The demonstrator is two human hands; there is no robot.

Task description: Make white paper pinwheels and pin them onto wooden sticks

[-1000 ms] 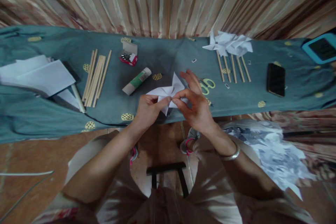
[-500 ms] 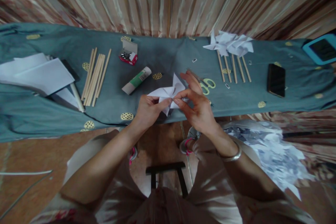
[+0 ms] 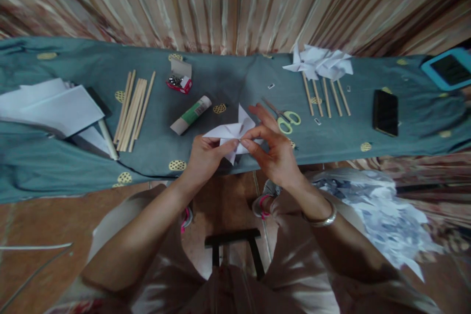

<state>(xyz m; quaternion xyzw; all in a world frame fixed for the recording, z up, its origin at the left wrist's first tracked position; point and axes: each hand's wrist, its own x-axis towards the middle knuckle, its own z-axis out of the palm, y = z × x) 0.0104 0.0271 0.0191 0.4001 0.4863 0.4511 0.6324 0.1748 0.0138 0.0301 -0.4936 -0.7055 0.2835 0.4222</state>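
Observation:
Above the table's near edge, a white paper pinwheel (image 3: 234, 130) is held between my two hands, its folded blades sticking out. My left hand (image 3: 208, 157) is closed on its left side, the thumb lying near the centre. With thumb and forefinger my right hand (image 3: 274, 149) pinches at the pinwheel's centre, the other fingers raised. A tiny dark spot shows between the fingertips; what it is I cannot make out. Just beyond the right hand lie scissors with pale green handles (image 3: 289, 121). A glue stick (image 3: 191, 115) rests beyond the left hand.
On the green cloth (image 3: 235, 78) stand a small open red box (image 3: 179, 81) of metal bits, several wooden sticks (image 3: 134, 110) and white paper sheets (image 3: 55, 105). Finished pinwheels on sticks (image 3: 320, 61), a black phone (image 3: 385, 113) and a blue-framed device (image 3: 449, 68) lie right. Paper scraps (image 3: 386, 221) lie below.
Both hands stay on the pinwheel with nearly the same grip. My right hand has shifted slightly, and more of the scissors shows. The view has moved a little.

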